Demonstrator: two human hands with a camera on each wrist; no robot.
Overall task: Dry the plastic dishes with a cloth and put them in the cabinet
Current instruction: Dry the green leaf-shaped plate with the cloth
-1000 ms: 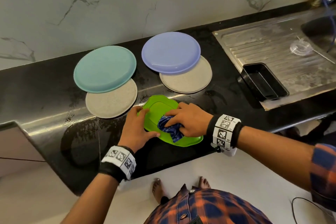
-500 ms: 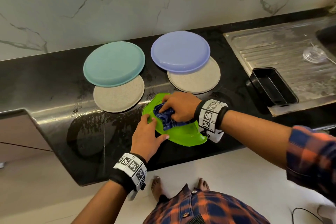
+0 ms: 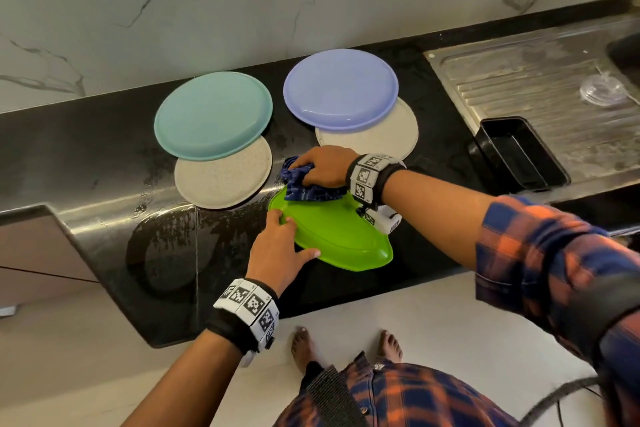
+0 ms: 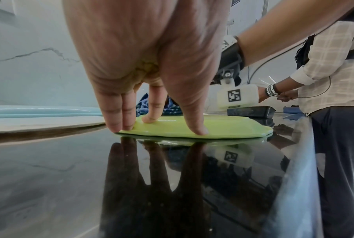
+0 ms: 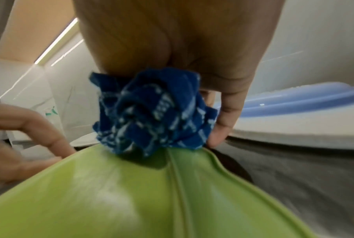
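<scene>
A bright green plastic dish (image 3: 339, 236) (image 4: 212, 127) (image 5: 131, 193) lies upside down on the black counter near its front edge. My right hand (image 3: 322, 166) (image 5: 172, 48) grips a bunched blue patterned cloth (image 3: 304, 185) (image 5: 151, 112) and presses it on the dish's far end. My left hand (image 3: 280, 246) (image 4: 151, 64) rests with straight fingers on the dish's near left rim, holding it still. Behind lie a teal plate (image 3: 213, 114) over a beige plate (image 3: 225, 180), and a lilac plate (image 3: 341, 94) (image 5: 294, 99) over another beige plate (image 3: 381, 135).
The black counter (image 3: 104, 166) is wet around the dishes. To the right is a steel draining board (image 3: 536, 80) with a black rectangular tray (image 3: 519, 152) and a clear lid (image 3: 604, 90). A second person (image 4: 330, 80) stands at the counter's right end.
My right hand has slid the cloth from the dish's middle to its far end. The left hand stayed on the near left rim. The head view shifted left.
</scene>
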